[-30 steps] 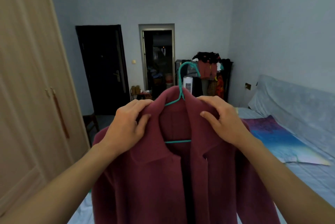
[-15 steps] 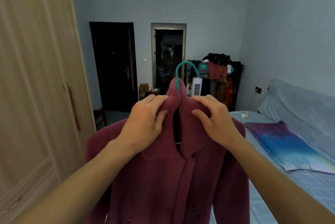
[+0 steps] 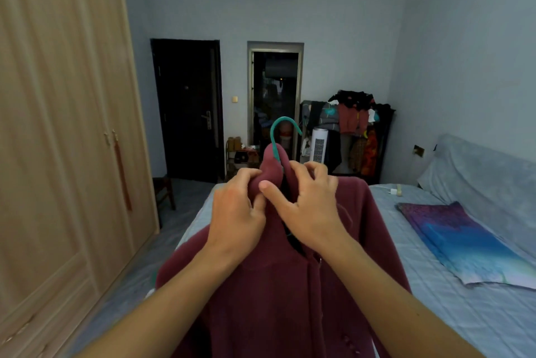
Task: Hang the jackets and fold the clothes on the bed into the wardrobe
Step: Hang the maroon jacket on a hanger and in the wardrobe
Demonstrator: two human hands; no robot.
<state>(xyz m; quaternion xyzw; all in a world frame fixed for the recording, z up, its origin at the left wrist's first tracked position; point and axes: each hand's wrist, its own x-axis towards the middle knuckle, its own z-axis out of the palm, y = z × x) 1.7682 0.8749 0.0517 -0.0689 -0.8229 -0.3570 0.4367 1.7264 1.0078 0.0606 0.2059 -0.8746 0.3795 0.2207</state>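
While the maroon jacket (image 3: 275,299) is hanging at six o'clock over the bed (image 3: 420,285), the left hand (image 3: 236,212) and right hand (image 3: 313,209) are pinching its collar, fingers curled, below the teal hanger hook (image 3: 280,125); seating both shoulders evenly is looking wise.

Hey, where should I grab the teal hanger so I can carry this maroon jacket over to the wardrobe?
Probably grip the teal hanger by its hook, just above the collar, reaching down from above. Only the hook stands clear of the maroon jacket; the rest is buried in fabric. The left hand and right hand grip the collar.
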